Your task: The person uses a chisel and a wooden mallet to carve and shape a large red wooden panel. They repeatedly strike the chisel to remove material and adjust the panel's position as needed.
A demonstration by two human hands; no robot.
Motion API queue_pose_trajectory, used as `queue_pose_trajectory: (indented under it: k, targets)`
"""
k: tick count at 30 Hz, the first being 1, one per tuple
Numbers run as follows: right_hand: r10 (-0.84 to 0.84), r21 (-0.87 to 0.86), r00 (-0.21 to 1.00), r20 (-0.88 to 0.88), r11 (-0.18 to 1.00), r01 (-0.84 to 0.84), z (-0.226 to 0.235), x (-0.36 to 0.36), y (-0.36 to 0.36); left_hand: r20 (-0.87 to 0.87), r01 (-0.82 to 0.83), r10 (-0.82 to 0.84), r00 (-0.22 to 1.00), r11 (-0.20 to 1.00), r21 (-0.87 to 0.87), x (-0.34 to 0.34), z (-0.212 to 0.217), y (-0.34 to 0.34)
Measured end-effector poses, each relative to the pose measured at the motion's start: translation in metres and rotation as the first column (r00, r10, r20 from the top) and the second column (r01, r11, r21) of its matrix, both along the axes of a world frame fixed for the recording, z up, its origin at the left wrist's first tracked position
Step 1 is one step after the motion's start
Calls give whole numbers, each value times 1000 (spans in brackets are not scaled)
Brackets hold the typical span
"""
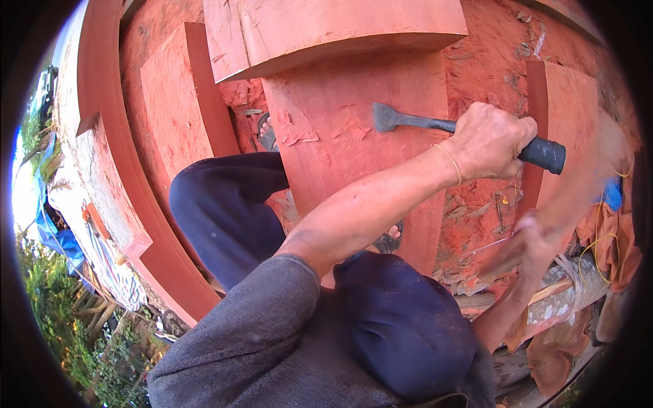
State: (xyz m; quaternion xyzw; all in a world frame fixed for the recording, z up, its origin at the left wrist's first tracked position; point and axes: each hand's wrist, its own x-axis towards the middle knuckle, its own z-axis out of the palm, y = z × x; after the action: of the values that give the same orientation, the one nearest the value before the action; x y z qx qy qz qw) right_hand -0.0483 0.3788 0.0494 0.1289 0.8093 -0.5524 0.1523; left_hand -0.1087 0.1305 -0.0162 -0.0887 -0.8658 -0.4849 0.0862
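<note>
So, from my remote seat the nearest stuff is a pair of dark trousers [408, 326], knees bent. The right hand [534, 238] is badly blurred, but its fingers look wrapped round a wooden piece [570, 202] slanting up to the right. A bit further off, the left hand [486, 139] has its fingers curled tight around the black grip [544, 156] of a chisel [422, 122]. Blade's over a reddish board [313, 102] pointing left, handle out past the right edge, long axis nearly square across the board's length. Can't tell if the edge touches. Shavings [299, 138] litter the board. Beyond, a thick block [333, 27] hides its far end, reddish dust [483, 75] coats the ground, and greenery [102, 367] shows outside a long beam [112, 143] at left.
</note>
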Motion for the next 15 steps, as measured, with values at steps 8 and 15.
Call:
queue_pose_trajectory:
  k: [8, 15]
  targets:
    - [-207, -365, 977, -50, 914, 175, 28, -13, 27, 13, 85, -86, 996, 996, 32, 20, 20, -13]
    - [-345, -368, 938, 28, 869, 331, 30, -14, 28, 8, -11, 10, 1000, 1000, 17, 2, 8, -1]
